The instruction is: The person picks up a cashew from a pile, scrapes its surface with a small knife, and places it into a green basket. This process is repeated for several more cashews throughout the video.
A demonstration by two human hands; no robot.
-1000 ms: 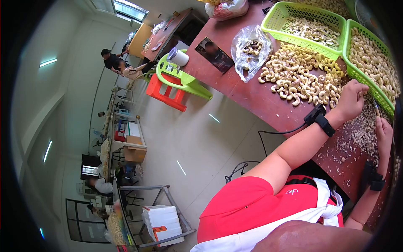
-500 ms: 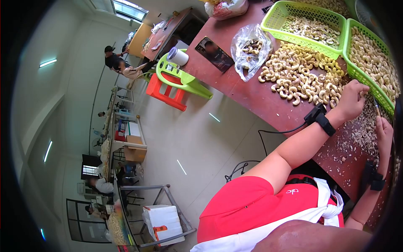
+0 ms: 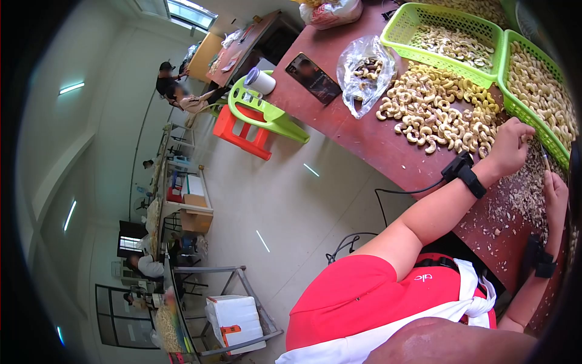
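My left hand [image 3: 512, 147] is closed in a pinch beside the wall of a green basket [image 3: 536, 119] full of pale cashews; what its fingertips hold is too small to tell. Just below it, my right hand [image 3: 555, 187] grips a small knife [image 3: 545, 161] with a light handle, its tip pointing up toward my left hand. Pale shell or skin crumbs [image 3: 526, 194] lie on the red table under both hands. A heap of whole cashews [image 3: 445, 112] spreads to the left of my left hand. Behind the heap stands another green basket [image 3: 418, 59] with smaller pieces inside.
On the table [image 3: 364, 151] are a clear plastic bag [image 3: 364, 76] with dark nuts and a phone [image 3: 312, 79]. A white cup [image 3: 260, 82] rests on a green chair [image 3: 279, 121] beside a red stool [image 3: 242, 138]. A black cable [image 3: 412, 191] runs from my left wrist. Several people are farther back.
The view has shifted very slightly. Both hands keep nearly the same places and grips, and people in the background have moved a little.
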